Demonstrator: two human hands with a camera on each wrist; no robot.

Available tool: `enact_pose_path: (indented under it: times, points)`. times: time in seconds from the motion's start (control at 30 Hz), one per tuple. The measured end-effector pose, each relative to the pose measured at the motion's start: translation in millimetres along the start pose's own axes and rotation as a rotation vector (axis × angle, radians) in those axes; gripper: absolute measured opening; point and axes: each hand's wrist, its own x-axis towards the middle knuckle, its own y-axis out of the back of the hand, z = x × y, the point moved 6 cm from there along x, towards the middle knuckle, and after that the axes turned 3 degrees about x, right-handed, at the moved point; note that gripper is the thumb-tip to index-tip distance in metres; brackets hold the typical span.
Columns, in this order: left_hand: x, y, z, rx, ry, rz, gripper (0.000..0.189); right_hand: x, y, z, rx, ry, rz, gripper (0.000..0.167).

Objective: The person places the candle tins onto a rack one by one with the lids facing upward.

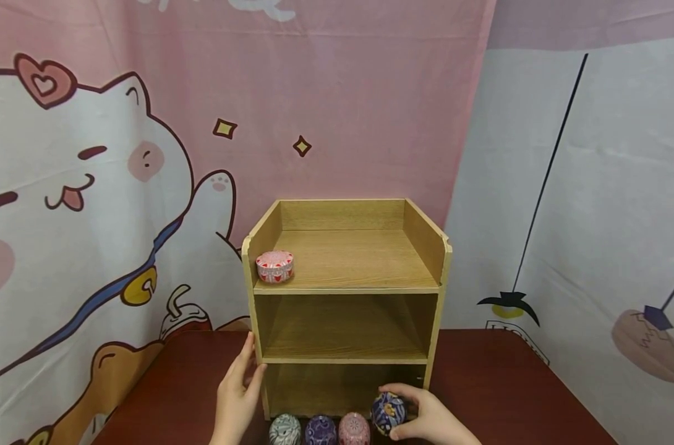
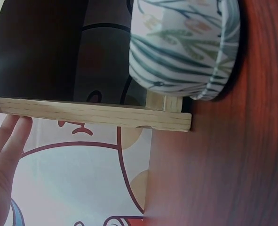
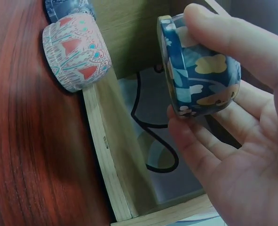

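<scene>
My right hand [image 1: 426, 414] holds a round blue patterned tin [image 1: 388, 412] between thumb and fingers, lifted in front of the lowest shelf. In the right wrist view the blue tin [image 3: 200, 70] is tipped on its side, with yellow and white cloud shapes showing. My left hand [image 1: 238, 389] rests against the left side panel of a wooden shelf unit [image 1: 345, 360], its fingers fairly straight along the outside. A pink tin with red hearts [image 1: 275, 267] sits on the top shelf at the left front corner.
Before the unit stand a white-and-green leaf-patterned tin [image 1: 285, 429], a purple tin [image 1: 321, 430] and a pink tin [image 1: 354, 429] in a row on the dark red table [image 1: 498, 383]. A printed cloth [image 1: 359, 111] hangs behind.
</scene>
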Motion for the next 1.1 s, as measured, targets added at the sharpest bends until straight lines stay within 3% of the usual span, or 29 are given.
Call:
enact_pose_path:
  times: [1.1]
  points:
    - [0.2, -0.9, -2.4, 0.007, 0.014, -0.012, 0.077, 1.5, -0.3, -4.4, -0.033, -0.005, 0.066, 0.06]
